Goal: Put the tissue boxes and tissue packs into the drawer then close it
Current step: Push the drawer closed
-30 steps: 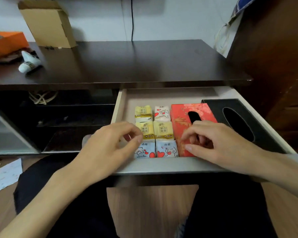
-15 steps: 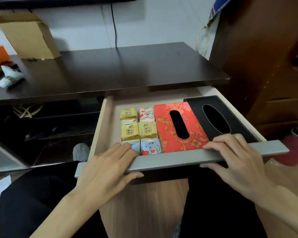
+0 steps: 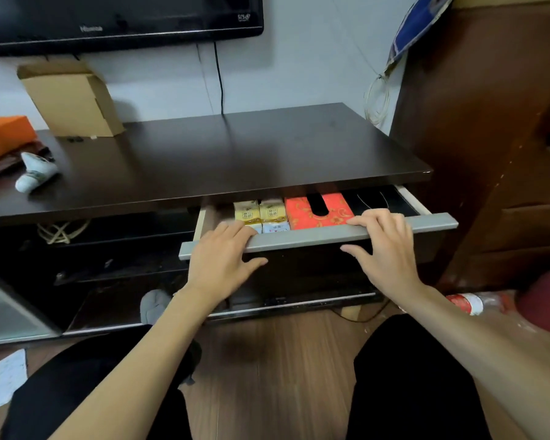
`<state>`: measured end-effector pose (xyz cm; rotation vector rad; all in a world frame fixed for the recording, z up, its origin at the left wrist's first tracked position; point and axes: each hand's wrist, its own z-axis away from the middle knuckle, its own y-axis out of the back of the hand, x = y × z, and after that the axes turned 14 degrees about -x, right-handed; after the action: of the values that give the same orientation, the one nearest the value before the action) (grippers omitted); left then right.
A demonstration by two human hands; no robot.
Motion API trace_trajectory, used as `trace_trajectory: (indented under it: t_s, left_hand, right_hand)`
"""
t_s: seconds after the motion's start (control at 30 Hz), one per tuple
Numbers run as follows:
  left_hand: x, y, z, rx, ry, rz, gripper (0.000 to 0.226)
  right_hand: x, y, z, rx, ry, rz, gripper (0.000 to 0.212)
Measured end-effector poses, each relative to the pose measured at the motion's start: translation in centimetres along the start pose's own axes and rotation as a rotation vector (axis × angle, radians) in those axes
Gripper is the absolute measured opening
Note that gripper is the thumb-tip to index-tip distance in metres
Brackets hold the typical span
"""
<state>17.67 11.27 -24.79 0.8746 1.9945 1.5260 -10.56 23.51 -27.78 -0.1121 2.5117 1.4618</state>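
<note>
The drawer (image 3: 314,238) under the dark TV stand top (image 3: 235,154) is partly open, and only its front strip of contents shows. Inside I see yellow and white tissue packs (image 3: 261,212) at the left, a red patterned tissue box (image 3: 299,215) in the middle and a black tissue box (image 3: 372,201) at the right. My left hand (image 3: 222,255) holds the grey drawer front near its left end, fingers over the top edge. My right hand (image 3: 384,246) holds the same front further right, thumb underneath.
A cardboard box (image 3: 73,100), an orange box (image 3: 4,134) and a small white object (image 3: 35,174) sit on the stand top under a TV (image 3: 118,20). A dark wooden cabinet (image 3: 489,154) stands close at the right, with a red bin (image 3: 546,300) and a bottle (image 3: 470,303) on the floor.
Both hands left the tissue packs and boxes and took hold of the drawer front. The drawer has slid most of the way in under the stand top.
</note>
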Motion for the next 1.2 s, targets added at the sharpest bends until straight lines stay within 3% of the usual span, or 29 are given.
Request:
trace_trajectory:
  t_s: [0.1,0.23,0.3,0.37,0.5,0.6,0.77,1.2]
  left_hand:
    - [0.6,0.1,-0.5,0.033,0.093,0.066,0.05]
    - [3.0,-0.3,2.4,0.289,0.21,0.552,0.048]
    - [3.9,-0.9,5.0,0.379,0.279,0.693,0.036]
    - [4.1,-1.5,6.5,0.333,0.383,0.784,0.029]
    - [3.2,-2.2,6.0,0.109,0.59,0.639,0.057]
    - [3.4,-2.3,5.4,0.082,0.572,0.625,0.07]
    - [3.3,-3.3,4.0,0.053,0.581,0.678,0.092]
    - [-0.5,-5.4,-4.1,-0.008,0.597,0.643,0.088]
  right_hand:
    - [-1.1,0.6,-0.4,-0.042,-0.029,-0.145,0.046]
    - [-0.4,2.5,2.1,0.052,-0.11,-0.638,0.028]
    - [1.0,2.8,4.0,0.03,-0.231,-0.629,0.027]
    - [2.5,2.6,4.8,-0.086,-0.388,-0.551,0.036]
    - [2.8,2.3,4.0,-0.215,-0.597,-0.516,0.081]
    - [1.7,1.0,3.2,-0.209,-0.609,-0.555,0.096]
    - [0.8,-1.3,1.0,-0.085,-0.647,-0.594,0.098]
    - [3.0,-5.0,-7.3,-0.093,-0.661,-0.545,0.096]
